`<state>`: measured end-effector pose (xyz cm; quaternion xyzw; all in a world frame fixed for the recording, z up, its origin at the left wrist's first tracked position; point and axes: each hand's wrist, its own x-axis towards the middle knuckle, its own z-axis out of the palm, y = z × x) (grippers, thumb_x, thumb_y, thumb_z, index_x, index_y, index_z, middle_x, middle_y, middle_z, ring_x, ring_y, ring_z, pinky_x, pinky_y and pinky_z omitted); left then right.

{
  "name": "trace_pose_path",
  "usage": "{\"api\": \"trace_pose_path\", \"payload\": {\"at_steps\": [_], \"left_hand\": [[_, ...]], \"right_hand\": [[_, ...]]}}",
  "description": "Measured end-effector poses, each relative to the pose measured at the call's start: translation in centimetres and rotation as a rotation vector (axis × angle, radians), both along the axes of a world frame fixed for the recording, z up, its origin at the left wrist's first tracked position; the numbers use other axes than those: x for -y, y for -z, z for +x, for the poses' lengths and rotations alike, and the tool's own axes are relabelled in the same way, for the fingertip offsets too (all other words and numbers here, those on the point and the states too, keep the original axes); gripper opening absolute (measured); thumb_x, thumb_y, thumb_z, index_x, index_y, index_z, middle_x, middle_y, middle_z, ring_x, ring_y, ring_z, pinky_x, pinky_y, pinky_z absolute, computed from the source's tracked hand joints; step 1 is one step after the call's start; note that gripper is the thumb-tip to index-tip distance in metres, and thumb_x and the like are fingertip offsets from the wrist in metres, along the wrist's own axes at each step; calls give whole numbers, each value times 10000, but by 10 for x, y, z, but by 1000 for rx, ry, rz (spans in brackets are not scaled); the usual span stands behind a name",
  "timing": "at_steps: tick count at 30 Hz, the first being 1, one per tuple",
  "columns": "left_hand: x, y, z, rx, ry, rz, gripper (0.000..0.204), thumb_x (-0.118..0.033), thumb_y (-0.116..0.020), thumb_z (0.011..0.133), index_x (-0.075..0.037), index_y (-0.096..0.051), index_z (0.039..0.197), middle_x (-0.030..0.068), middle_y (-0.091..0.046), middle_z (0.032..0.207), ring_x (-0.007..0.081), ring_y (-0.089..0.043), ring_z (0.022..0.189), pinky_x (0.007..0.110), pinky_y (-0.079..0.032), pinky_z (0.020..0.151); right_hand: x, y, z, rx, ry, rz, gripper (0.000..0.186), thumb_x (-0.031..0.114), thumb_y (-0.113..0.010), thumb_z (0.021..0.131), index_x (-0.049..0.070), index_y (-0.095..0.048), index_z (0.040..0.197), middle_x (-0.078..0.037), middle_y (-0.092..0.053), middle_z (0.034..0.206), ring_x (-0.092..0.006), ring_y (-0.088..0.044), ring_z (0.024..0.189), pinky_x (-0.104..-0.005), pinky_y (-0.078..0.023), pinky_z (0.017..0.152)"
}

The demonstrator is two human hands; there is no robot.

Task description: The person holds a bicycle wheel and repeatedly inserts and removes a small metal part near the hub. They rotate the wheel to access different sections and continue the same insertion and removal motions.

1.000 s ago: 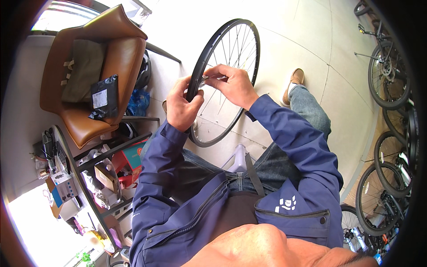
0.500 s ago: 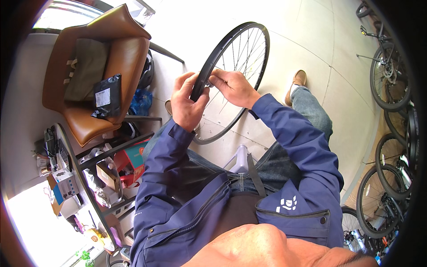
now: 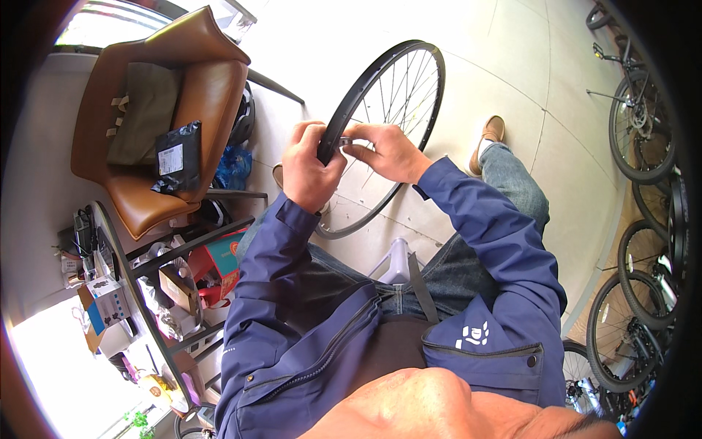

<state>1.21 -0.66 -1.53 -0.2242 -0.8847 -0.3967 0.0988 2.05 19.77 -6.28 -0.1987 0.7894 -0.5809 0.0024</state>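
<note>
A black spoked bicycle wheel [image 3: 391, 57], without a tyre, stands tilted in front of me, between my legs. My left hand [image 3: 308, 167] grips the near side of its rim, fingers wrapped over it. On the inner side of the rim, my right hand [image 3: 387, 151] pinches a small silver metal piece [image 3: 346, 142] against or very near the rim; its exact shape is too small to make out. Below the wheel, between my thighs, shows part of a pale purple stool [image 3: 397, 260].
A brown chair [image 3: 213, 95] at left holds a cloth item and a black parcel [image 3: 178, 157]. Below it is a metal-framed rack [image 3: 131, 279] with boxes and clutter. Bicycles [image 3: 632, 132] line the right side. My shoe [image 3: 492, 128] rests on the tiled floor [image 3: 526, 58].
The wheel and both hands have shifted slightly to the right since a second ago. My right fingers have moved a little around the small metal piece at the rim.
</note>
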Motion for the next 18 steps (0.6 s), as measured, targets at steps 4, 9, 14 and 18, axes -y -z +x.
{"api": "trace_pose_path", "payload": {"at_steps": [4, 9, 14, 18], "left_hand": [[-1, -2, 3, -52, 9, -22, 282, -26, -774, 825, -6, -705, 1098, 195, -715, 1047, 419, -726, 958, 449, -601, 835], [-3, -5, 9, 86, -62, -25, 260, -115, -831, 878, 5, -692, 1063, 178, -718, 956, 373, -734, 854, 437, -596, 783], [-8, -8, 12, 285, -157, 74, 353, -281, -892, 935, -16, -707, 1076, 178, -782, 901, 345, -794, 807, 427, -620, 747], [-7, -4, 12, 199, -82, 51, 318, -298, -887, 931, -54, -748, 1079, 184, -774, 925, 397, -778, 865, 448, -620, 784]], "right_hand": [[-2, 2, 0, 90, -7, -16, 352, 165, -799, 1011, 35, -735, 1332, -199, -819, 1188, -349, -797, 1136, -422, -616, 1006], [3, 11, 6, -48, 51, 1, 498, 163, -856, 951, 37, -667, 1394, -200, -808, 1163, -359, -796, 1124, -431, -623, 993], [14, 9, 15, -111, 210, 72, 542, 189, -895, 916, 84, -632, 1378, -202, -796, 1121, -414, -790, 1067, -458, -638, 901], [7, 6, 13, -64, 147, 99, 272, 167, -784, 1021, 61, -699, 1256, -225, -778, 1113, -470, -750, 1055, -461, -615, 858]]}}
